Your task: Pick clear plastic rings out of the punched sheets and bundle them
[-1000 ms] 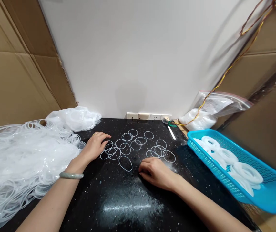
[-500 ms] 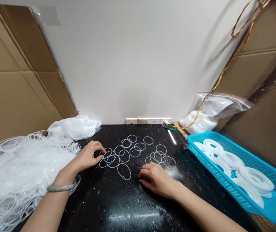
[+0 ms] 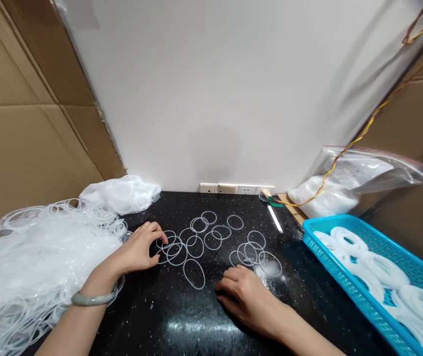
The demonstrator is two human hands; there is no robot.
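Thin translucent rings (image 3: 194, 274) lie scattered and partly overlapping on the black speckled worktop (image 3: 152, 331). My left hand (image 3: 140, 249), with a pale bangle on its wrist, is at the left end of the spread. Its thumb and index finger are apart at the edge of the leftmost rings, with nothing visibly gripped. Lower right of the middle, my right hand (image 3: 250, 299) rests knuckles up on the worktop with curled fingers, just below a smaller group of rings (image 3: 269, 264). The space under those fingers is hidden.
A large heap of loose clear rings (image 3: 40, 262) covers the left side, with a white plastic bag (image 3: 120, 194) behind. A blue basket (image 3: 318, 225) on the right holds bundled rings. Sockets (image 3: 227, 188), a white strip (image 3: 275, 219) and a clear bag (image 3: 330, 195) sit farther back.
The whole view has shifted a little as my head turned. My left thumb and index finger have spread wider apart at the leftmost rings. My right hand stays curled on the worktop.
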